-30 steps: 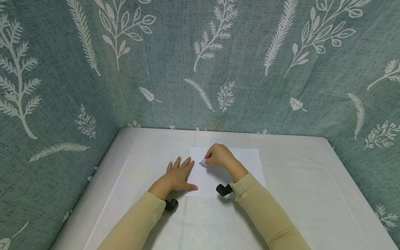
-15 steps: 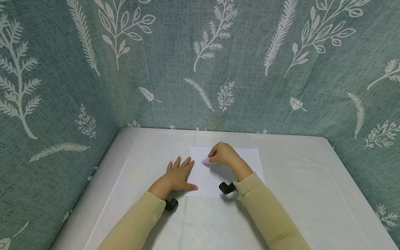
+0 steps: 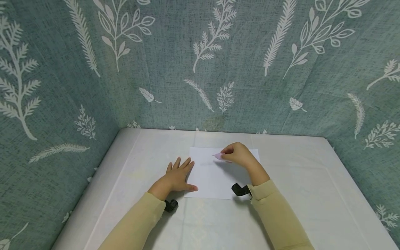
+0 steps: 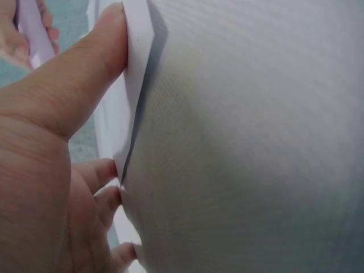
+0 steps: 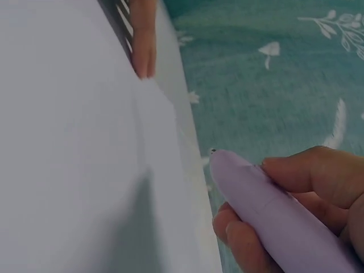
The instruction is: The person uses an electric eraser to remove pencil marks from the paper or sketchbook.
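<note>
A white sheet of paper [image 3: 206, 180] lies on the table in the head view. Spread on its left edge is my left hand [image 3: 176, 177]; the left wrist view shows the thumb [image 4: 94, 62] on a near corner that lifts slightly off the cloth. My right hand [image 3: 242, 158] pinches a thick lilac pen [image 3: 222, 157] between thumb and fingers above the paper's upper middle. In the right wrist view, the pen's small dark tip [image 5: 214, 151] points forward and appears raised off the paper. Whether the paper bears any mark is too faint to tell.
A white cloth covers the table [image 3: 150, 159]. Green fabric with white leaf patterns [image 3: 175, 69] hangs behind it and along both sides. Black wrist cameras stick out by the left cuff [image 3: 171, 205] and the right cuff [image 3: 240, 190].
My right hand has moved right with the pen, whose tip has gone from near the paper's left side to its upper middle. The left hand and the paper have stayed put.
</note>
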`<state>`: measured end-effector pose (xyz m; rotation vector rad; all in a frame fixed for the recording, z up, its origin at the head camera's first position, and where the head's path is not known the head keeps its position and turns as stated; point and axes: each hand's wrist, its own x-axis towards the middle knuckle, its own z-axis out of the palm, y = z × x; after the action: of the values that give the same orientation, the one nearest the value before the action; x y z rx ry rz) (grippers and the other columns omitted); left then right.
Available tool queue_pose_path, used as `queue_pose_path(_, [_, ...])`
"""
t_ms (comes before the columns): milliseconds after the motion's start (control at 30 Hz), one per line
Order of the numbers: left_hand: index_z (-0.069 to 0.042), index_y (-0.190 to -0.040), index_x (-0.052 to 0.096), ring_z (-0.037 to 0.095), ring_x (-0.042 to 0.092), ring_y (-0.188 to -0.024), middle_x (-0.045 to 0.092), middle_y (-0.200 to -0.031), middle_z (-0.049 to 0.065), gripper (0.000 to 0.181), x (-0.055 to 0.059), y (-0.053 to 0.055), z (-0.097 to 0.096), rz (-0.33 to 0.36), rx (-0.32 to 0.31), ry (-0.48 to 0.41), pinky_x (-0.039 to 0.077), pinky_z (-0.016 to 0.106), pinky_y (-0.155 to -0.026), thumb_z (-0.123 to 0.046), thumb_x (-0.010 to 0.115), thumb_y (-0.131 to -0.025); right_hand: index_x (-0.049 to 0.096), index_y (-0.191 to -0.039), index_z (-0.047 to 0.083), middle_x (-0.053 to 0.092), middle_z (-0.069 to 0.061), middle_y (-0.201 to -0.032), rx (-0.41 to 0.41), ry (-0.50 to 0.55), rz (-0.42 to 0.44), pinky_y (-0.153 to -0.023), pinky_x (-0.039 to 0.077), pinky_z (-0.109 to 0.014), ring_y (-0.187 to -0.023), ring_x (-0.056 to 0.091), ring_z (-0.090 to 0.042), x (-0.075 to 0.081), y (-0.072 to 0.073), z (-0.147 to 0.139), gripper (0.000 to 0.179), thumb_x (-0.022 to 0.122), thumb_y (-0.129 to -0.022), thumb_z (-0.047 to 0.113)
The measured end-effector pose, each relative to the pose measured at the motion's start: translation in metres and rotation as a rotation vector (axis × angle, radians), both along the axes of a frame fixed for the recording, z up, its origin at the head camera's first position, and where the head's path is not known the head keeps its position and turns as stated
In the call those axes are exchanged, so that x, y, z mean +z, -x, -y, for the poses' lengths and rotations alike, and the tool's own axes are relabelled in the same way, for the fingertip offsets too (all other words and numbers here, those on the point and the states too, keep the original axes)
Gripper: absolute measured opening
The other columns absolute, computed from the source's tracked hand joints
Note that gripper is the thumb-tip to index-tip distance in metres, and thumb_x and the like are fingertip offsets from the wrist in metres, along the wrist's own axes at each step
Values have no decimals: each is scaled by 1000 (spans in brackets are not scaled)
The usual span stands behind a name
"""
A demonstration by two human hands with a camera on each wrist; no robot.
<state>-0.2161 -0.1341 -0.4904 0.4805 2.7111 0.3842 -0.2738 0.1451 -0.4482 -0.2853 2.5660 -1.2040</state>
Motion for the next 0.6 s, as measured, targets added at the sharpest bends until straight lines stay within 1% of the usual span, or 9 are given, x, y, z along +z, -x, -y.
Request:
queue_pose_path(167, [-17,-160,26,43,1,-152,13,-168,5,110,1,-1,-1,-5,4,1,4,66,-117,-67,75,-75,75,-114,6,74,-5,-99,-62,20,16,-76,56,-36,-80,68,-17,-1,-8,-25,29,73,-91,23])
queue_pose_path(267, [-17,-160,26,43,1,-152,13,-168,5,110,2,-2,-2,-2,5,3,4,66,-117,-67,75,-76,76,-114,8,75,-2,-96,-95,7,25,-78,54,-37,-80,67,-17,-2,-14,-40,30,74,-90,25])
queue_pose_path(333, [-16,-161,26,43,1,-152,12,-168,6,111,4,-2,-2,2,8,4,3,66,-116,-67,75,-76,75,-115,8,75,-2,-94,-99,1,21,-78,54,-37,-80,66,-17,-4,-16,-50,30,74,-90,25])
queue_pose_path(467, [-16,-160,26,43,1,-152,13,-168,6,110,5,-3,-1,6,14,-2,3,66,-116,-66,76,-76,75,-115,5,75,-4,-95,-108,4,-1,-77,54,-36,-79,68,-17,-6,-22,-64,31,74,-91,24])
queue_pose_path(600, [-16,-161,25,43,0,-152,12,-168,6,109,5,-3,-2,11,12,0,3,65,-117,-66,75,-77,74,-114,1,75,-9,-103,-120,9,-49,-74,56,-32,-84,69,-17,-9,-28,-77,31,74,-91,21])
